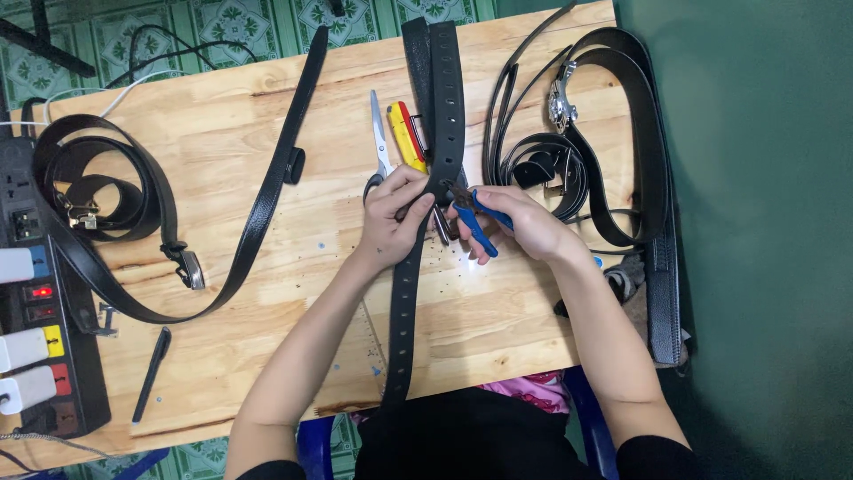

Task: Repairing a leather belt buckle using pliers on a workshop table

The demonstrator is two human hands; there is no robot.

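Note:
A long black belt (pixel 447 98) with a row of holes runs down the middle of the wooden table (pixel 267 116). My left hand (pixel 393 218) pinches this belt at mid-length, fingers on its edge. My right hand (pixel 524 222) grips blue-handled punch pliers (pixel 480 222), whose jaws sit on the belt just right of my left fingers. Small dark punched bits lie scattered on the wood below the hands.
Scissors (pixel 379 138) and a yellow-red utility knife (pixel 406 135) lie just above my left hand. More black belts lie coiled at the left (pixel 98 191) and right (pixel 622 133). A power strip (pixel 31 293) lines the left edge; a black pen (pixel 151 373) lies near it.

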